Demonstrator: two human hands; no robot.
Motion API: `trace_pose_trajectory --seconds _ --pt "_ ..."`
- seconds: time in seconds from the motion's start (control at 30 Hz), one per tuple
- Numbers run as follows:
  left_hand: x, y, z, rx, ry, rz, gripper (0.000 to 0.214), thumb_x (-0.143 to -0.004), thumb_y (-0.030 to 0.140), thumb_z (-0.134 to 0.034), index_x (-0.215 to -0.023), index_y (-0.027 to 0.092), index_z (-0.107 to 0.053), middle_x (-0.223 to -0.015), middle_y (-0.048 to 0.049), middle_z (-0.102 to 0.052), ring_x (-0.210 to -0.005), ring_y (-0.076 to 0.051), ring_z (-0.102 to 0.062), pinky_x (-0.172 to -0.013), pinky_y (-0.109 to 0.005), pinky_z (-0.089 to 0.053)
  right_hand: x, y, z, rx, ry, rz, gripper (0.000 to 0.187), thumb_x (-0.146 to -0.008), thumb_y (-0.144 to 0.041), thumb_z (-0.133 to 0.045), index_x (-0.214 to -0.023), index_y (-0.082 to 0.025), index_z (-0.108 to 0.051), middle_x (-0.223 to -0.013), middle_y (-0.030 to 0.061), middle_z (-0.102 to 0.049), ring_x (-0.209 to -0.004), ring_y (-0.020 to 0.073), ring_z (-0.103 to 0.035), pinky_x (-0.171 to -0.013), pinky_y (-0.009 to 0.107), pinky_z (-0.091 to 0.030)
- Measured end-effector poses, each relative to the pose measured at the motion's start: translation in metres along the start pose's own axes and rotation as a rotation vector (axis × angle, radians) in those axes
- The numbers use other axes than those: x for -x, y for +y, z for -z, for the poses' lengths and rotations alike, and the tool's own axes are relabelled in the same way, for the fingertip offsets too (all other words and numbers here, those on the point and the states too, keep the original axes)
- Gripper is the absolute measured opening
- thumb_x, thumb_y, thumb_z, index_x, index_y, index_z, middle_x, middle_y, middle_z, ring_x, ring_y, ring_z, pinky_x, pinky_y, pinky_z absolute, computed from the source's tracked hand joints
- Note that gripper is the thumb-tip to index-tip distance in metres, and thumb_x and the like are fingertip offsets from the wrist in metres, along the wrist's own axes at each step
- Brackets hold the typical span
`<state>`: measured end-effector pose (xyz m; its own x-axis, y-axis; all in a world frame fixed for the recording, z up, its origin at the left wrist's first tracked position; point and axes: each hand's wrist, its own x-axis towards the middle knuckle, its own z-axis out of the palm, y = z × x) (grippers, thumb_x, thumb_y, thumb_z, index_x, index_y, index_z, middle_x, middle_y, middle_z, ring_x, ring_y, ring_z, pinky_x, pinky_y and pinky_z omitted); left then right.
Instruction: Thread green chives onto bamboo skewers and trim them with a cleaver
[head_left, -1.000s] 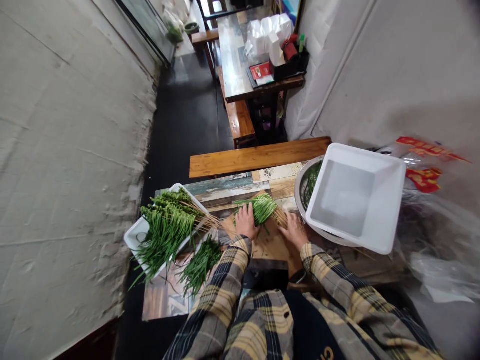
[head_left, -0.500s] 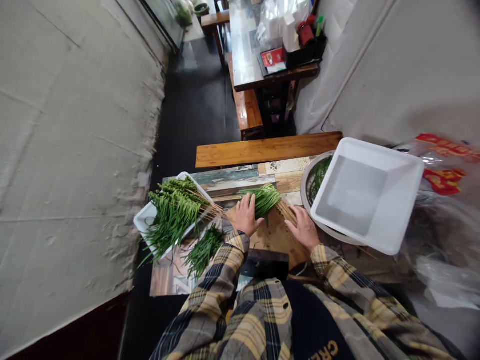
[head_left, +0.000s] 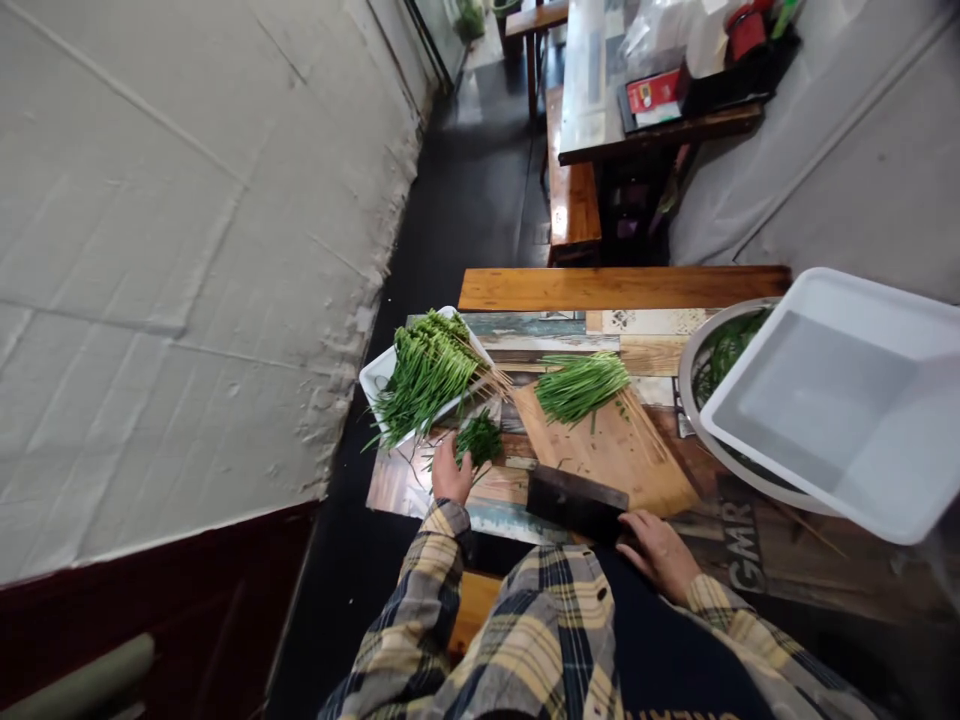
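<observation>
My left hand (head_left: 452,473) is closed on a small bunch of cut green chives (head_left: 480,437) at the table's left front. My right hand (head_left: 661,550) grips the handle of a dark cleaver (head_left: 575,504) that lies at the near edge of the wooden cutting board (head_left: 600,455). A bundle of chives threaded on thin bamboo skewers (head_left: 581,384) lies across the board's far end, touched by neither hand. A white tray (head_left: 375,375) at the left holds several more skewered chives (head_left: 424,371).
A metal bowl (head_left: 694,385) with greens stands at the right, with an empty white plastic tub (head_left: 832,395) resting tilted on it. A wooden bench (head_left: 622,287) runs along the table's far side. A rough wall is close on the left; another table (head_left: 645,110) stands beyond.
Both hands left the skewered bundle on the board. My left hand moved left to the loose cut chives; my right hand drew back to the cleaver. The view swung left.
</observation>
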<state>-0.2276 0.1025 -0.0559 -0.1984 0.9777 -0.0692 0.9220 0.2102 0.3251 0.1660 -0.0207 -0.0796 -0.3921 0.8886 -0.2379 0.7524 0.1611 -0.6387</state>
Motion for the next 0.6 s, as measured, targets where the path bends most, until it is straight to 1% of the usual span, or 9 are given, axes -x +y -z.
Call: trace_pose_trajectory --seconds 0.07,0.13,0.27,0.37,0.4,0.47,0.6 --pt "0.000 -0.009 0.000 -0.031 -0.050 -0.007 0.053 -0.081 0.028 -0.053 -0.130 0.013 -0.042 -0.122 -0.0169 -0.054 -0.118 -0.028 -0.051 -0.098 -0.043 -0.043 0.006 0.002 -0.006 0.039 -0.014 0.005 0.035 -0.083 -0.029 -0.056 -0.116 -0.021 -0.053 -0.105 0.0109 -0.061 -0.093 0.0241 -0.060 -0.078 0.037 -0.048" --pt "-0.004 -0.013 -0.003 -0.054 -0.109 -0.024 0.064 -0.075 0.032 -0.062 -0.132 0.013 -0.041 -0.131 -0.0182 -0.050 -0.125 -0.030 -0.045 -0.102 -0.043 -0.040 0.010 0.003 -0.011 0.071 -0.019 0.007 0.036 -0.081 -0.027 -0.056 -0.117 -0.020 -0.052 -0.105 0.0105 -0.061 -0.091 0.0235 -0.060 -0.076 0.036 -0.047" --pt "-0.011 -0.017 -0.014 -0.122 -0.196 -0.033 0.090 -0.061 0.038 -0.074 -0.138 0.013 -0.033 -0.142 -0.0212 -0.039 -0.131 -0.035 -0.038 -0.106 -0.048 -0.033 0.017 0.002 -0.021 0.134 -0.001 -0.027 0.034 -0.080 -0.023 -0.055 -0.114 -0.018 -0.051 -0.103 0.0113 -0.060 -0.090 0.0234 -0.058 -0.075 0.035 -0.043" --pt "-0.017 -0.020 -0.022 -0.224 -0.266 -0.036 0.104 -0.057 0.041 -0.076 -0.142 0.013 -0.025 -0.148 -0.0216 -0.031 -0.136 -0.036 -0.031 -0.109 -0.050 -0.027 0.019 -0.004 -0.025 0.193 0.000 -0.069 0.032 -0.079 -0.019 -0.054 -0.111 -0.017 -0.052 -0.102 0.0119 -0.060 -0.093 0.0246 -0.055 -0.078 0.035 -0.041" --pt "-0.019 -0.022 -0.024 -0.245 -0.278 -0.038 0.106 -0.057 0.041 -0.076 -0.143 0.012 -0.023 -0.148 -0.0218 -0.030 -0.136 -0.036 -0.030 -0.109 -0.049 -0.026 0.018 -0.007 -0.026 0.214 -0.006 -0.085 0.031 -0.078 -0.018 -0.054 -0.109 -0.016 -0.052 -0.101 0.0116 -0.060 -0.094 0.0248 -0.054 -0.078 0.035 -0.040" --pt "-0.022 -0.023 -0.028 -0.254 -0.275 -0.041 0.107 -0.059 0.041 -0.075 -0.144 0.010 -0.019 -0.146 -0.0227 -0.033 -0.135 -0.035 -0.033 -0.109 -0.046 -0.027 0.015 -0.013 -0.027 0.257 -0.021 -0.127 0.029 -0.076 -0.015 -0.054 -0.104 -0.017 -0.053 -0.097 0.0105 -0.060 -0.094 0.0245 -0.053 -0.079 0.035 -0.038" --pt "-0.027 -0.022 -0.031 -0.282 -0.267 -0.046 0.092 -0.070 0.033 -0.065 -0.145 0.010 -0.017 -0.132 -0.0217 -0.048 -0.121 -0.032 -0.049 -0.098 -0.042 -0.038 0.008 -0.022 -0.026 0.302 -0.032 -0.194 0.025 -0.072 -0.013 -0.055 -0.096 -0.017 -0.054 -0.095 0.0091 -0.059 -0.090 0.0230 -0.052 -0.078 0.033 -0.036"
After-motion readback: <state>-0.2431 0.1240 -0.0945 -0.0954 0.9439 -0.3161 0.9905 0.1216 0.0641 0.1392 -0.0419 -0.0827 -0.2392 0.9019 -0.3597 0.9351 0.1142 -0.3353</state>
